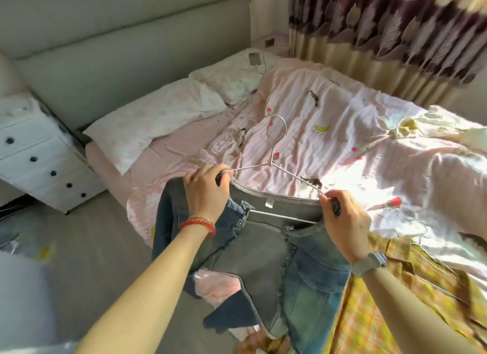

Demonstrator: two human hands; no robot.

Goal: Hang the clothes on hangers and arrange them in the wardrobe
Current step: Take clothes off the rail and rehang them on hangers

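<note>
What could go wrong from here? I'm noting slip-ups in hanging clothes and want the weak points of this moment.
1. The denim garment hangs heavy below the wire hanger; the thin wire may bend or tip if either hand lets go.
2. The left hand and right hand grip only the hanger's ends, so the waistband could slide off one end.
3. The hook could snag the pink bedsheet close behind it.

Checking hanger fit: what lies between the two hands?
Head view: the grey-blue denim garment's waistband and the metal wire hanger span from left hand to right hand.
</note>
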